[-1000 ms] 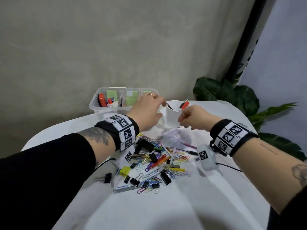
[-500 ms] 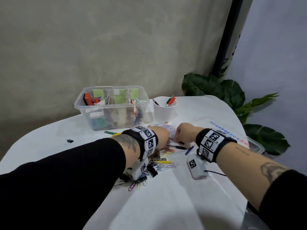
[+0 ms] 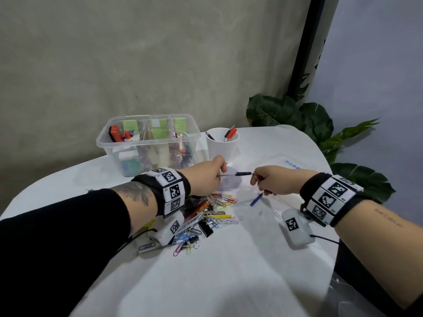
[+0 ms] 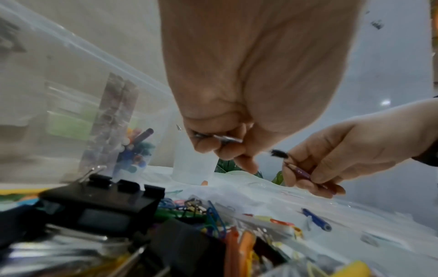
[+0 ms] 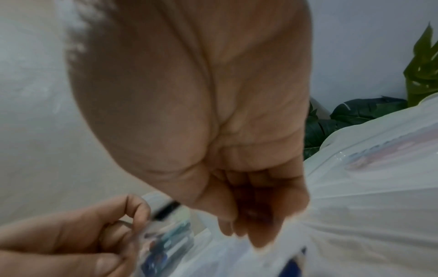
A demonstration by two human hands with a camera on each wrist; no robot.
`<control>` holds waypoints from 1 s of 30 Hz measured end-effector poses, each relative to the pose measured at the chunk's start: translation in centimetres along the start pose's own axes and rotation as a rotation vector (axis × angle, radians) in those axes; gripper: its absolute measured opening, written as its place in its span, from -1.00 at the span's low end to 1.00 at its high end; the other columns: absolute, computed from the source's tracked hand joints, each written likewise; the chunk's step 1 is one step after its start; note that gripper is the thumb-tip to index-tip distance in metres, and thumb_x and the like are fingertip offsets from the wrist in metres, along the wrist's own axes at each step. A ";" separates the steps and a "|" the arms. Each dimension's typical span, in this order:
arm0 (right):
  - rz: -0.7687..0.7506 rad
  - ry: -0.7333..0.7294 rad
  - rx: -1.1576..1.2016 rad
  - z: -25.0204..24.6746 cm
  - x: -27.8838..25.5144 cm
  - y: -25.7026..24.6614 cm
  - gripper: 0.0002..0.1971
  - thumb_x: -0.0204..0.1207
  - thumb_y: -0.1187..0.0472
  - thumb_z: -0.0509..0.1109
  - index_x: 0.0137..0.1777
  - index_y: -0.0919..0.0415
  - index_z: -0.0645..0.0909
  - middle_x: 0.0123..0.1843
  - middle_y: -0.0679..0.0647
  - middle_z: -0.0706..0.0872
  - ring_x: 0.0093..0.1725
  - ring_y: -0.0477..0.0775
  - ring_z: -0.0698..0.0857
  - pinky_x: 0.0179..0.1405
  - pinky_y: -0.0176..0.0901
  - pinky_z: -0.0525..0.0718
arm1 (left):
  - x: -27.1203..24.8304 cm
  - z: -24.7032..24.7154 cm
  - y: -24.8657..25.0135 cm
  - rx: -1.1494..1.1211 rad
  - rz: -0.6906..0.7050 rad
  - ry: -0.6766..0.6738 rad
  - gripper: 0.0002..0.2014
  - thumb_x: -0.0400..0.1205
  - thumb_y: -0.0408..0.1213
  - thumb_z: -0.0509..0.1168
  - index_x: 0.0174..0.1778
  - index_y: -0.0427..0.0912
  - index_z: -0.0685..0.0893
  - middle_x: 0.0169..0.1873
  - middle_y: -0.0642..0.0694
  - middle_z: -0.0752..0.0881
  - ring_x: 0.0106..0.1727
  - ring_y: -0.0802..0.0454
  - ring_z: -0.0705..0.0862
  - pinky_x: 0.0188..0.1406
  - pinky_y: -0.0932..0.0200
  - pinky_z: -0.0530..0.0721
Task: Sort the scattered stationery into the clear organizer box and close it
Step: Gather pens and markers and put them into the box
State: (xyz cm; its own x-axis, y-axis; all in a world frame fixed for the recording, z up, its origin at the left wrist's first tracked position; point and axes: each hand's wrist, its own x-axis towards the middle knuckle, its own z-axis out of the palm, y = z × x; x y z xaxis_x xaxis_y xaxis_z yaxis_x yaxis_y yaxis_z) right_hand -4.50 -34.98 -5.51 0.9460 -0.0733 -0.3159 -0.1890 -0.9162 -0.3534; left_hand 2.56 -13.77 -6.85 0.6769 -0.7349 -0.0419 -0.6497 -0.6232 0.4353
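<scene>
The clear organizer box [image 3: 146, 143] stands open at the back of the table, with sticky notes and small stationery in its compartments. My left hand [image 3: 220, 172] [image 4: 227, 148] pinches the silver end of a pen [image 3: 235, 173] held level just above the table. The pen's black cap end reaches the fingertips of my right hand [image 3: 255, 179] [image 4: 298, 168]. That hand's curled fingers also hold a purple pencil [image 4: 305, 174]. A blue pencil [image 3: 256, 199] [image 4: 316, 219] lies on the cloth below the right hand. Paper clips and binder clips [image 3: 206, 216] are heaped under my left wrist.
A white cup [image 3: 222, 143] with pens stands right of the box. A crumpled clear bag [image 3: 229, 183] lies under the pen. A large black binder clip [image 4: 102, 204] sits near the left wrist. Green plant leaves [image 3: 320, 124] border the table's far right edge.
Both hands came back from the cup to the pile. The left hand has lifted a pen off the cloth and its capped end now meets the right hand's fingertips.
</scene>
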 end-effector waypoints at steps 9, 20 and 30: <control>0.033 -0.050 -0.211 2.6 -0.3 0.1 -0.83 0.46 0.16 0.41 0.04 -0.01 0.59 -0.03 -0.10 0.59 0.01 0.05 0.60 0.09 -0.08 0.60 | -1.4 2.1 1.4 0.178 0.077 -0.194 -0.75 0.40 0.01 0.57 -0.19 -0.06 0.77 -0.44 0.13 0.65 -0.38 0.19 0.57 -0.38 0.29 0.49; 0.035 0.038 -0.116 2.8 0.1 -1.4 -0.81 0.66 0.10 0.24 -0.07 0.22 0.50 -0.13 0.11 0.61 -0.14 0.15 0.55 -0.17 -0.11 0.49 | -2.4 1.9 0.9 0.138 0.080 -0.181 -0.86 0.59 -0.05 0.34 -0.15 -0.03 0.63 -0.29 0.06 0.67 -0.26 0.07 0.58 -0.30 0.20 0.48; -0.132 0.016 0.991 2.3 1.1 -6.6 -0.91 0.76 0.21 0.19 0.02 0.18 0.45 -0.40 0.08 0.53 -0.43 0.01 0.38 -0.45 -0.16 0.34 | -3.5 -1.9 -1.3 -0.772 -0.188 0.124 -0.84 0.75 -0.30 0.19 -0.15 -0.18 0.52 -0.29 -0.07 0.73 -0.56 0.14 0.39 -0.55 0.26 0.40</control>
State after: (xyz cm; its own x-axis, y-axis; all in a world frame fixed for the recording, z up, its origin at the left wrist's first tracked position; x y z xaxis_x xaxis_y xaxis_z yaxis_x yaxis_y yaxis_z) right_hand -2.83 -28.07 -5.53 0.9772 -0.0068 -0.2120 -0.2099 -0.1760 -0.9618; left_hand 1.65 -9.89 -5.59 0.8142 -0.5726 -0.0959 -0.1290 -0.3396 0.9317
